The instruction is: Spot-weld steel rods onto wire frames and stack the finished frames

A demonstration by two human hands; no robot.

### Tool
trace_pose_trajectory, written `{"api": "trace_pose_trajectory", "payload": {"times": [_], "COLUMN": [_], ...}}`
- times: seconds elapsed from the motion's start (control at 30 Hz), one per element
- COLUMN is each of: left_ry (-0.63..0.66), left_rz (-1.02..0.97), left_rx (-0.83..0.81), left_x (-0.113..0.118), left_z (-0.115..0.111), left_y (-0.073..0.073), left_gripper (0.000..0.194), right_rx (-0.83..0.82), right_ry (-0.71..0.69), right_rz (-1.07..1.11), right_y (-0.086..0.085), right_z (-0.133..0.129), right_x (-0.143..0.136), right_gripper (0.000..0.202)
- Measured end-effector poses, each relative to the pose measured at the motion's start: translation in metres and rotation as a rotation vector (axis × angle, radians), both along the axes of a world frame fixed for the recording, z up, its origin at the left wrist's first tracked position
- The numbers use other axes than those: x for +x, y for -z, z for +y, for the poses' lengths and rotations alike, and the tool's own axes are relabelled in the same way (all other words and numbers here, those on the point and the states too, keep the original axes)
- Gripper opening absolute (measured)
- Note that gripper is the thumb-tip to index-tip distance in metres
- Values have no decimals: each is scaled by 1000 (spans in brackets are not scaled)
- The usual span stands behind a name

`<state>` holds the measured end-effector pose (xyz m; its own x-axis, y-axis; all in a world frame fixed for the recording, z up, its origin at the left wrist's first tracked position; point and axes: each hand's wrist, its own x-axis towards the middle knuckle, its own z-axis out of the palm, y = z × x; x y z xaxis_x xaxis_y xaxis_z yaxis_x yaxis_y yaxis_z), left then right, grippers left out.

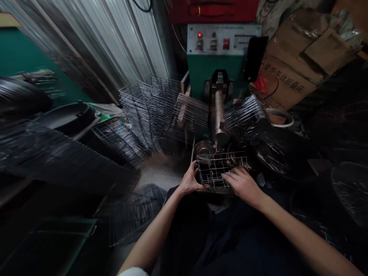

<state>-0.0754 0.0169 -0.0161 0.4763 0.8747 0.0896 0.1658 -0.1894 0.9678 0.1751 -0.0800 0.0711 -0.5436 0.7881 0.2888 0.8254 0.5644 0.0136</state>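
A small wire rack (212, 173) of crossed metal rods lies in front of me, just below the metal arm of a green machine. My left hand (192, 181) grips its left side, thumb along the near edge and fingers at the far left corner. Over the right part of the rack, my right hand (240, 184) has its fingers bent together on the wires; whether a loose piece is under them is hidden. A round metal dish (204, 149) sits just behind the rack, beside the tip of the machine's electrode (220, 126).
The green machine (198, 73) has a lit red lamp and a black phone (254, 57) at its right. Stacked wire panels (146, 111) stand left, with more wire pieces (247, 115) to the right. Cardboard boxes (287, 73) are at back right.
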Motion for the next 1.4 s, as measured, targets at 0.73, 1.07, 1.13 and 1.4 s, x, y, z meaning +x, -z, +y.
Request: {"api": "trace_pose_trajectory", "payload": {"times": [0.73,1.07,1.13,1.4], "left_ry": [-53,-14,-7,-32], "left_rz": [-73,-126,-133,-111], "left_rx": [-2,-14,-20,-37], "left_x": [-1,0,1,5], "left_z": [9,29,30,39], "left_y": [12,0,0,-4], "left_gripper": [123,117,115,111], "right_rx": [122,114,108,125], "right_ry": [25,41,39,215], "right_rz": [156,145,156,197], "right_y": [11,6,6,7], "right_z": [13,33,34,44], "right_x": [1,0,0,-7], "right_gripper": [30,29,29,18]}}
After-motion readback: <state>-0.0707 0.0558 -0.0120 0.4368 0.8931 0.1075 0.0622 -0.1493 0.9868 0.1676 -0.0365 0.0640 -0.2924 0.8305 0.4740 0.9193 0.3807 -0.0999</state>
